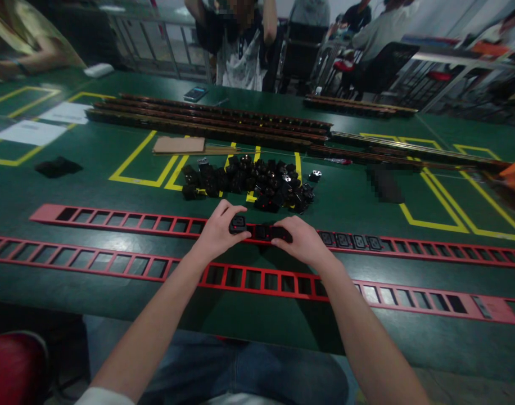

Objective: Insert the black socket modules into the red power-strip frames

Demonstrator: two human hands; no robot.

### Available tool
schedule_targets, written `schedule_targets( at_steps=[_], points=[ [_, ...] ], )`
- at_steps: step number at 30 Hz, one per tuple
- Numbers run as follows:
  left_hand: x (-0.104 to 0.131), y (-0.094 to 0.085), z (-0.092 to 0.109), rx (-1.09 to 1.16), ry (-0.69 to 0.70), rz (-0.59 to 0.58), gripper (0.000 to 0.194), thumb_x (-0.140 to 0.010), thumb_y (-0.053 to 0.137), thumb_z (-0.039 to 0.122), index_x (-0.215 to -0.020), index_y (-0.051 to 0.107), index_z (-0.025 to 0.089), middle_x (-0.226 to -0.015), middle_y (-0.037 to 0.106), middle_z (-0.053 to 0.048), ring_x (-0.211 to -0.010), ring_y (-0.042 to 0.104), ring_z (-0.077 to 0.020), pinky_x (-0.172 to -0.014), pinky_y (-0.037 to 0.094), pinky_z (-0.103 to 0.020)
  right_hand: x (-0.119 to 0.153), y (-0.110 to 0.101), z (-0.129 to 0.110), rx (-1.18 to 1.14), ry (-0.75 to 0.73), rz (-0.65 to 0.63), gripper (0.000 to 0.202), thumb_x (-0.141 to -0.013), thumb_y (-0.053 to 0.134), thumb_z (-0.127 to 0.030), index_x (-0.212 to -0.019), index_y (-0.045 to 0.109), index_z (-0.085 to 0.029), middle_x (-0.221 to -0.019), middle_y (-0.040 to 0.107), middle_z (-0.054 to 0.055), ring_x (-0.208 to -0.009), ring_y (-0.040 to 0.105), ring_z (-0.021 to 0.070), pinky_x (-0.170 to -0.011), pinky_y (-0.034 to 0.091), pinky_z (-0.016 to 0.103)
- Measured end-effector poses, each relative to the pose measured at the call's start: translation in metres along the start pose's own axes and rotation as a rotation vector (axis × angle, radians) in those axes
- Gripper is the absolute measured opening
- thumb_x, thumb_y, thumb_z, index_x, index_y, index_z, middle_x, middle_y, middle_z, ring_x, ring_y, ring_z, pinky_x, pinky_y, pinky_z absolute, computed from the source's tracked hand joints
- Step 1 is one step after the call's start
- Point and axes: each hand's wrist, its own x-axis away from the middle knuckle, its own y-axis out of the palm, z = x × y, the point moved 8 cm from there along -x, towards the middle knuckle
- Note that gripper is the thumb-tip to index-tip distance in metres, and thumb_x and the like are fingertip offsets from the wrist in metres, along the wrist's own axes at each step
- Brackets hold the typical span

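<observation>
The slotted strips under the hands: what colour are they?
Red, seen best in the head view: slotted strips.

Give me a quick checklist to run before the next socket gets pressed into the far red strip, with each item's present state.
1. Left hand grips a black socket: ok.
2. Right hand steadies the sockets already seated: ok.
3. Socket squared over an open slot of the far red strip: cannot tell, fingers cover it.
4. Supply in reach, pile of sockets just beyond the strip: ok.
5. Near red strip lies apart from the hands: ok.
</observation>
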Motion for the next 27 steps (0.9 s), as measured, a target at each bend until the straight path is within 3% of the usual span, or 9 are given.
schedule_targets(
  at_steps=[13, 20, 27],
  points=[
    [0.000, -0.001, -0.001, -0.010, 0.017, 0.026, 0.046, -0.079, 0.080, 0.017, -0.119, 0.059, 0.022, -0.104, 0.048, -0.002, -0.095, 0.057, -0.0177, -0.086, 0.053, -0.033, 0.000, 0.000, 0.001, -0.002, 0.001, 0.012, 0.030, -0.087, 0.075, -0.033, -0.114, 0.068, -0.021, -0.111, 0.072, 0.008, -0.105, 0.063, 0.0272, -0.087, 0.052, 0.042],
    [0.002, -0.011, 0.007, -0.023, 0.075, 0.138, 0.036, -0.079, 0.074, 0.012, -0.108, 0.055, 0.020, -0.105, 0.047, -0.003, -0.098, 0.056, -0.0192, -0.088, 0.052, -0.034, 0.000, 0.000, 0.002, -0.004, -0.003, 0.020, 0.030, -0.088, 0.074, -0.033, -0.114, 0.068, -0.020, -0.111, 0.072, 0.008, -0.105, 0.063, 0.0267, -0.087, 0.052, 0.041],
    [0.004, -0.011, 0.008, -0.043, 0.093, 0.146, 0.037, -0.079, 0.073, 0.014, -0.108, 0.052, 0.021, -0.104, 0.045, -0.004, -0.100, 0.056, -0.0214, -0.088, 0.053, -0.038, 0.000, 0.000, 0.001, -0.005, -0.004, 0.019, 0.029, -0.088, 0.074, -0.033, -0.113, 0.068, -0.020, -0.111, 0.072, 0.008, -0.105, 0.063, 0.0272, -0.088, 0.052, 0.042]
  ],
)
